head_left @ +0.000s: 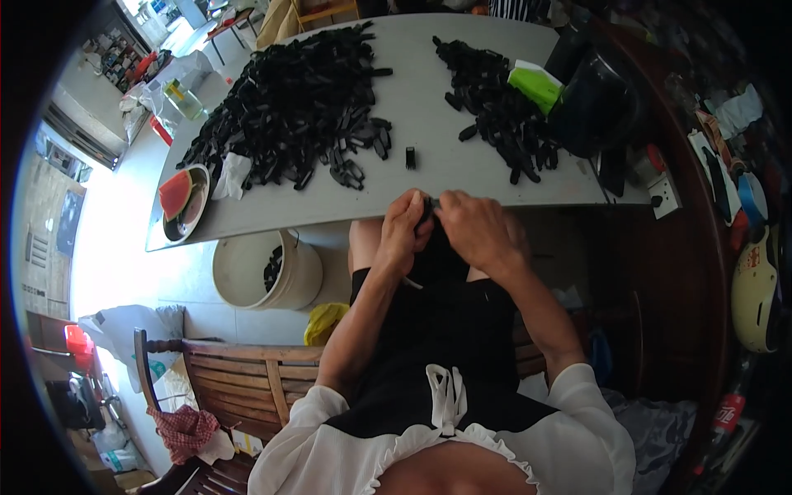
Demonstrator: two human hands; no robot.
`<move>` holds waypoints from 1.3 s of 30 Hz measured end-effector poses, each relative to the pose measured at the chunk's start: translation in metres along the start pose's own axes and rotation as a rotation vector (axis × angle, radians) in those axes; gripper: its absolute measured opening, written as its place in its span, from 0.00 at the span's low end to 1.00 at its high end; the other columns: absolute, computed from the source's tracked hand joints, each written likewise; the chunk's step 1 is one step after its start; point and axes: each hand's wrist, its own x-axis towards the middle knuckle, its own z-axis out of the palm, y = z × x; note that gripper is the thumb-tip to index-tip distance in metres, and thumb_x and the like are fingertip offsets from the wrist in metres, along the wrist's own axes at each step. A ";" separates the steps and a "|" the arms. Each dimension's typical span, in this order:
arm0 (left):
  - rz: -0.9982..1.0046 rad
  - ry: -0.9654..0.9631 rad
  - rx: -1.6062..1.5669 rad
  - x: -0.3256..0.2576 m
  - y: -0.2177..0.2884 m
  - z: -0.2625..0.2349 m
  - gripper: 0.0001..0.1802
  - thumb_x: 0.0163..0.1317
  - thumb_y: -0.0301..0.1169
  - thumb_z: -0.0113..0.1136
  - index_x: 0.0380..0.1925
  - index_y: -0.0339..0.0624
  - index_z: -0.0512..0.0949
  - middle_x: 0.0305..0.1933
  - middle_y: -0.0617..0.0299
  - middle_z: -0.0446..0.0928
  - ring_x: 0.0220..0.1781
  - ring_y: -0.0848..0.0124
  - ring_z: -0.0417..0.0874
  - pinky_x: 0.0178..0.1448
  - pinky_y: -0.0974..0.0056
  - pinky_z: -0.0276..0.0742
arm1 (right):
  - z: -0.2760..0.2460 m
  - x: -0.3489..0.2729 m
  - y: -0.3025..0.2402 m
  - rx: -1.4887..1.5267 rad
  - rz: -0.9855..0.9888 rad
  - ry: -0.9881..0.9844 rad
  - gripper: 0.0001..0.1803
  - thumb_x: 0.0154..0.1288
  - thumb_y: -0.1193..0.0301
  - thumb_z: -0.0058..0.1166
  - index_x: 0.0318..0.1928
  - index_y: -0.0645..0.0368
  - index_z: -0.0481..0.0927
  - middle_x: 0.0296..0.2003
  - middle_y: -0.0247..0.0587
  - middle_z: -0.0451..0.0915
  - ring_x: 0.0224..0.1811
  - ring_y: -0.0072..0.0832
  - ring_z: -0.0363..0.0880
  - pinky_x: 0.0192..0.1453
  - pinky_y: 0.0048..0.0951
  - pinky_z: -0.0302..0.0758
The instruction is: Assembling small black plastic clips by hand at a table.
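Both my hands meet over my lap at the table's near edge. My left hand [405, 228] is closed round a small black part [426, 212], mostly hidden by the fingers. Against that part's right side, my right hand [477, 228] has its thumb and fingers pinched together; whether it grips the same part or another one is hidden. A single black piece [411, 157] stands on the table just beyond my hands. A big heap of black pieces [289, 91] spreads over the left of the table, and a smaller pile of black pieces [495, 107] lies on the right.
At the table's [404, 99] left edge is a metal bowl [196, 216] with a watermelon slice [175, 195], beside a crumpled tissue [232, 176]. A white bucket [301, 268] holding black pieces stands below. A black container [598, 103] and green-white packet [536, 86] stand right. Behind is a wooden bench [239, 379].
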 end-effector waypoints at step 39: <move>0.690 0.311 1.414 0.130 -0.039 -0.049 0.14 0.57 0.29 0.57 0.44 0.43 0.71 0.33 0.52 0.72 0.34 0.56 0.77 0.37 0.55 0.73 | 0.063 0.079 0.118 -0.053 0.194 0.154 0.04 0.55 0.81 0.48 0.33 0.64 0.73 0.34 0.54 0.75 0.33 0.51 0.77 0.34 0.44 0.74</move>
